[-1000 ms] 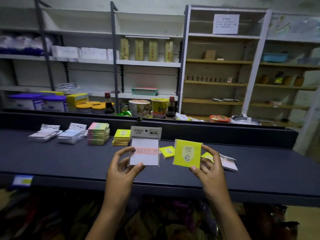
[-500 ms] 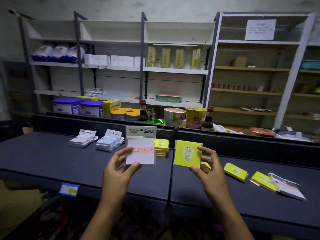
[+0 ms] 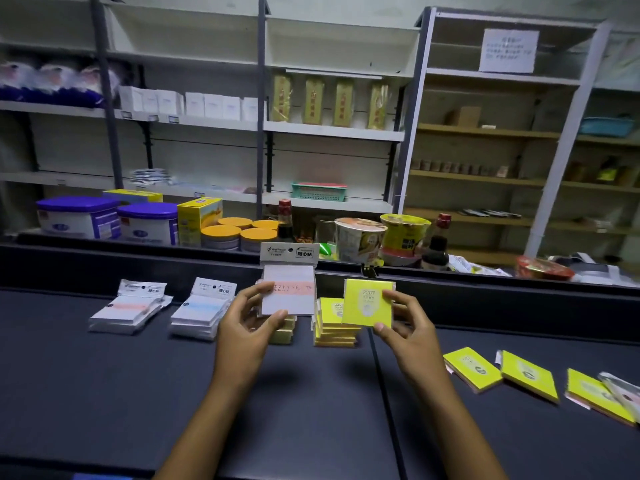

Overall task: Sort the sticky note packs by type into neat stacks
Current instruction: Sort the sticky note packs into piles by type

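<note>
Holding a white pack (image 3: 288,292) upright, long axis vertical, header card on top, the left hand (image 3: 244,327) has its grip pinched on the lower edge. The right hand (image 3: 407,327) grips a yellow pack (image 3: 367,302), face toward camera, slightly tilted. Both packs sit above the bench (image 3: 104,393). A yellow stack (image 3: 334,327) is partly hidden behind them; the stack behind the left hand is mostly hidden. The rightmost loose pack (image 3: 623,396) is cut off.

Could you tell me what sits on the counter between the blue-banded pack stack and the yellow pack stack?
In the head view, a stack mostly hidden behind the left hand sits between the blue-banded stack and the yellow stack.
</note>
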